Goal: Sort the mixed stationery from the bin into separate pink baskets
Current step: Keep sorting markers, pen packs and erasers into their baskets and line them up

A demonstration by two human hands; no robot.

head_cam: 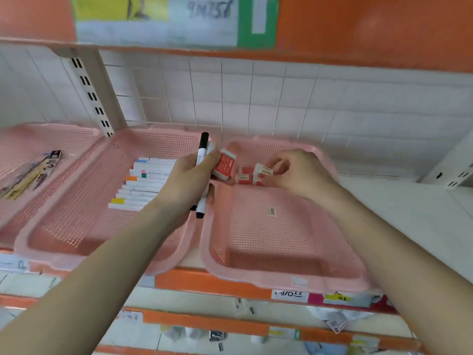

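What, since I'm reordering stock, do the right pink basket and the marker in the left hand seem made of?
The pink basket: moulded plastic by its look, dull sheen; the fine perforated grid and rounded rim suggest it. The marker in the left hand: probably smooth plastic, white barrel with black cap; blur hides finer detail.

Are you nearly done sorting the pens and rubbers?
Partly. Done: white markers with coloured caps lie in the middle pink mesh basket; red-and-white erasers sit in the right pink mesh basket. In hand: the right hand pinches a white eraser there; the left hand grips a black-capped white marker and a red eraser. Left: those; the bin is out of view.
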